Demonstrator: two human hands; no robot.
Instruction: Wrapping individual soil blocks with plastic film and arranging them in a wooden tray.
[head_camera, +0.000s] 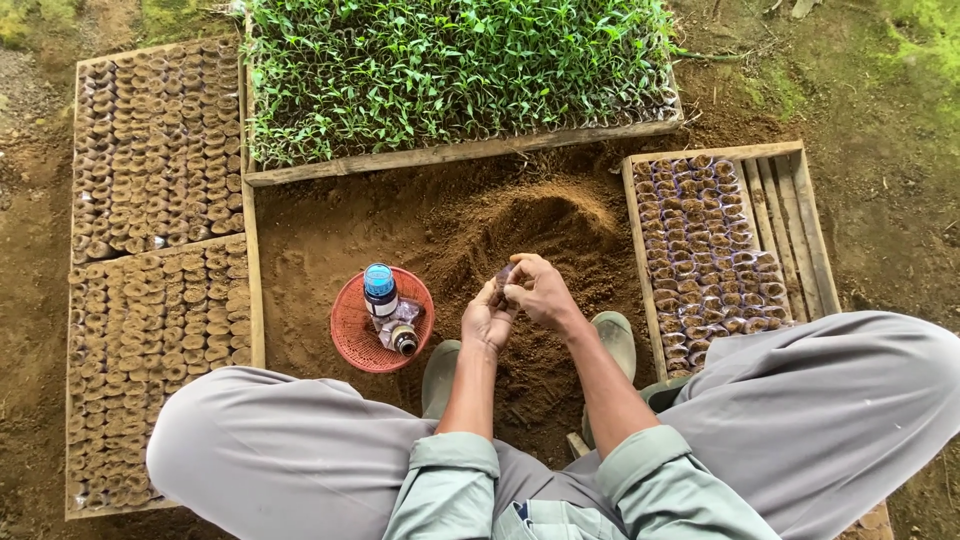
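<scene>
soft even daylight | faint shadows | no glare | sharp focus | slight edge distortion

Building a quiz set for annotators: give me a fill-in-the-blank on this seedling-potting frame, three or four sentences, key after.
1. The left hand and right hand meet over a mound of loose ____.
2. The round basket holding the blue-capped bottle is ____ in colour.
3. The tray of green seedlings lies at the ____ of the picture.
4. The slatted wooden tray on the person's right is only ____ filled with small pots.

Missing words: soil; red; top; partly
</scene>
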